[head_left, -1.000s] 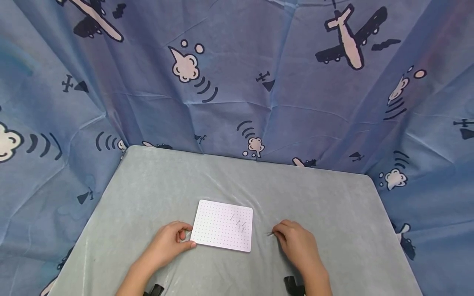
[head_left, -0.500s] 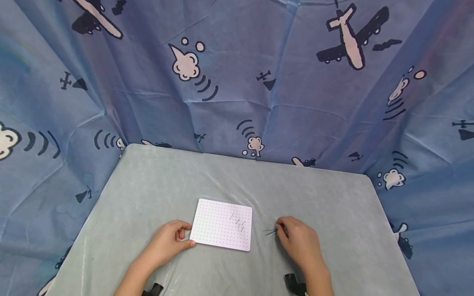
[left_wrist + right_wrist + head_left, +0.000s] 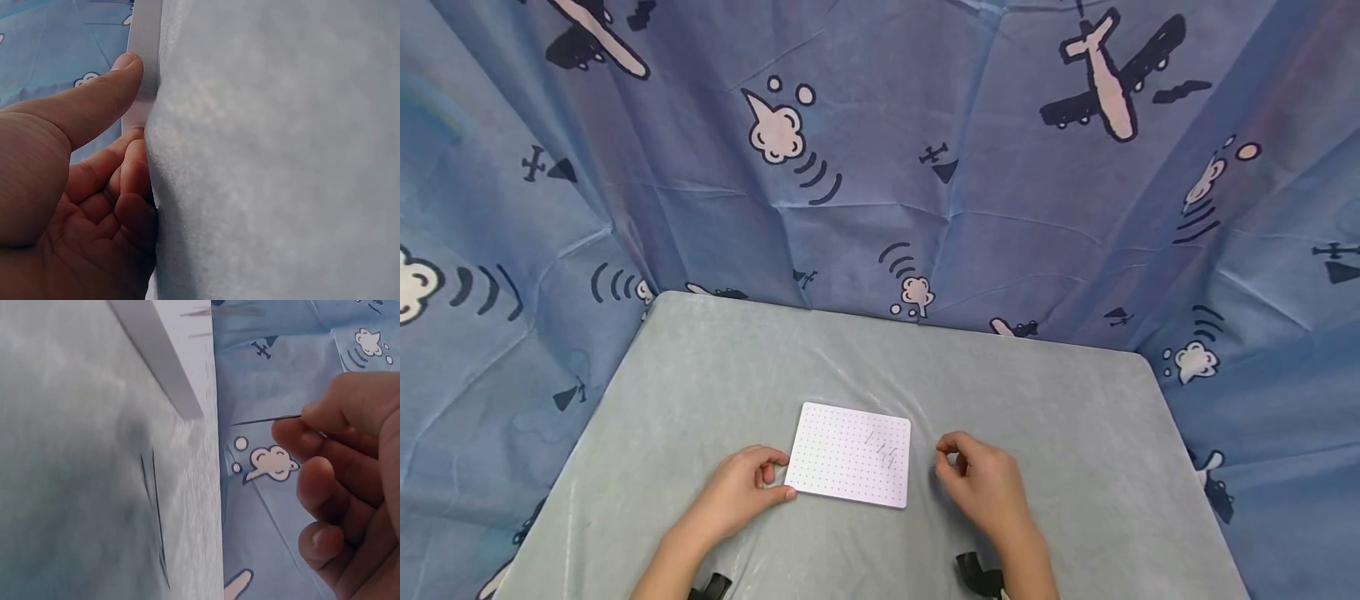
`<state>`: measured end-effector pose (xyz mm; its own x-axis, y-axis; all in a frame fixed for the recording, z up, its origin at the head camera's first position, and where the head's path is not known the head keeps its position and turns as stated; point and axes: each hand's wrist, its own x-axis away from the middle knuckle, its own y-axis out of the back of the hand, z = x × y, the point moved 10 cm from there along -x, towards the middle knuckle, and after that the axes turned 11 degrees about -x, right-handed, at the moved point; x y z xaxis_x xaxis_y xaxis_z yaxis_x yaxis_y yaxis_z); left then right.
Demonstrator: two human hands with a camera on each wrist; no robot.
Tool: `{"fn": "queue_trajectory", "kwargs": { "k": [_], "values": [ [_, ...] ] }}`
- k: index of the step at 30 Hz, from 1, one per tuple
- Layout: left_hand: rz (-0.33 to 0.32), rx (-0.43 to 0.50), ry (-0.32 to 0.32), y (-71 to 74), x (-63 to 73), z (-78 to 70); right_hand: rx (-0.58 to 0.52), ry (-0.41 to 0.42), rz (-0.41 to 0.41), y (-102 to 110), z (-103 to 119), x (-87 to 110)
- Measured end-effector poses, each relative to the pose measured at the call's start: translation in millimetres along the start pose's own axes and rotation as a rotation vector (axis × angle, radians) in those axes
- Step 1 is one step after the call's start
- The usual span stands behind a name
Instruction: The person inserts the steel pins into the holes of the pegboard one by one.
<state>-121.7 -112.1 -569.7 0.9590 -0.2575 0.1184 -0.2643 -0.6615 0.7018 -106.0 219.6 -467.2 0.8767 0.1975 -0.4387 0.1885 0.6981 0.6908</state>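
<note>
A white board (image 3: pixel 842 467) with a grid of small holes lies on the grey cloth, and several thin needles (image 3: pixel 887 458) stand tilted in its right part. My left hand (image 3: pixel 733 497) holds the board's left edge, thumb at the near corner and index fingertip farther up, the other fingers curled. To the right of the board, my right hand (image 3: pixel 988 483) pinches one thin dark needle (image 3: pixel 265 420) between thumb and index finger, above the cloth and apart from the board. In the right wrist view, loose needles (image 3: pixel 157 512) lie on the cloth beneath this hand; the head view hides them.
The grey-clothed table (image 3: pixel 1060 400) extends around the board. A blue curtain (image 3: pixel 865 167) printed with planes and clouds hangs behind it and on both sides. Black wrist mounts (image 3: pixel 977 575) show below the hands.
My right hand has first drawn slightly right, then moved left towards the board with the needle lifted. Needles seen beside its fingertips are now hidden in the head view. My left hand stays put.
</note>
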Motion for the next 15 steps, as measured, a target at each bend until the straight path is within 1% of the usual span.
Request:
{"fn": "queue_trajectory", "kwargs": {
  "k": [7, 15],
  "values": [
    [0.013, 0.015, -0.005, -4.2, -2.0, -1.2, -0.103, -0.023, 0.02, -13, 4, -6.8],
    [0.011, 0.016, 0.005, 0.0, -0.1, 1.2, -0.188, -0.05, 0.077, -35, 6, -7.2]
  ]
}}
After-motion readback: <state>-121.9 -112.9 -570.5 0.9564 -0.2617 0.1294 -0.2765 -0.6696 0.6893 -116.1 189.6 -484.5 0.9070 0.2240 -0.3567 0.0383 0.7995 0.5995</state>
